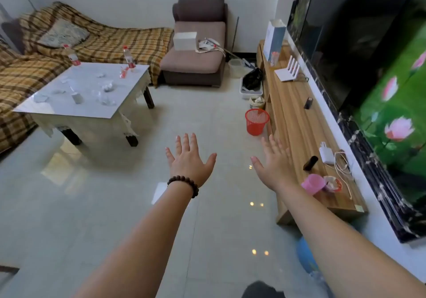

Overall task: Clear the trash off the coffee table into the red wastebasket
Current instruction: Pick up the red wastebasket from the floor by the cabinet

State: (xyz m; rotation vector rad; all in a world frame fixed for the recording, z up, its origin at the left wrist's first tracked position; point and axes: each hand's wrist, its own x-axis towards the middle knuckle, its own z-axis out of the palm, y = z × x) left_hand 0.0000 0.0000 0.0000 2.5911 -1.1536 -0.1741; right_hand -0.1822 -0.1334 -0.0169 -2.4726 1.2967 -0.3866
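Note:
The coffee table stands at the left, white-topped with dark legs. On it lie several crumpled papers and clear wrappers, such as a plastic wad, a small can, a red wrapper and two bottles with red labels. The red mesh wastebasket sits on the floor beside the wooden TV stand. My left hand and my right hand are stretched out over the floor, fingers spread, holding nothing, well short of both table and basket.
A plaid-covered sofa wraps behind the table. A brown armchair stands at the back. The long wooden TV stand on the right carries a router, charger, pink cup. A blue object lies on the floor near my right arm.

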